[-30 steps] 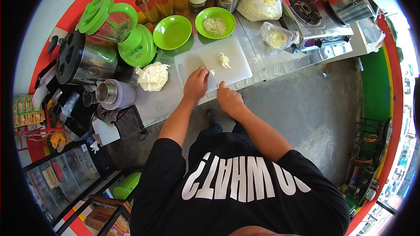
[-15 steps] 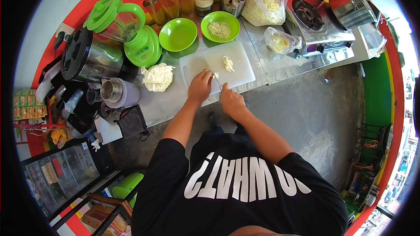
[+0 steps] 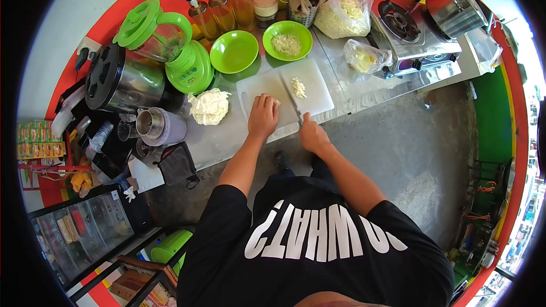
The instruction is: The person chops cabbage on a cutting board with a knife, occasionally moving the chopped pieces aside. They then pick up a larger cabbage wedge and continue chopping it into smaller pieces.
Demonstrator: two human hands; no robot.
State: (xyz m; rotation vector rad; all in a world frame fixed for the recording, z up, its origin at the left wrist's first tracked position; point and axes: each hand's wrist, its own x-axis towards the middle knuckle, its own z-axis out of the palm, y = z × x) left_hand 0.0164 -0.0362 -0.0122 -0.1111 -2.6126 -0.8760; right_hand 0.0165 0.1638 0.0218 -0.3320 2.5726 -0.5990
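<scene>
My right hand (image 3: 314,135) grips a kitchen knife (image 3: 290,93) by its handle, the blade slanting over the white cutting board (image 3: 264,86). Just right of the blade lies a small pile of chopped pale pieces (image 3: 298,87). My left hand (image 3: 264,116) rests on the board's front left part, fingers curled together; whatever is under them is hidden. To its left, on the metal counter, sits a pale, leafy head that looks like cabbage (image 3: 209,106). Behind the board stand a green bowl (image 3: 234,52) with nothing visible in it and another green bowl (image 3: 287,41) holding pale shreds.
A green blender (image 3: 187,65) and a large black-lidded container (image 3: 122,77) occupy the counter's left. Along the wall are pump bottles (image 3: 220,8). A bag of pale shreds (image 3: 344,14), a smaller plastic bag (image 3: 367,57) and a gas stove (image 3: 418,37) are at right.
The knife has moved right, away from my left hand and beside the chopped pile. The pale bit by my left fingertips no longer shows clearly. The whole view has shifted slightly.
</scene>
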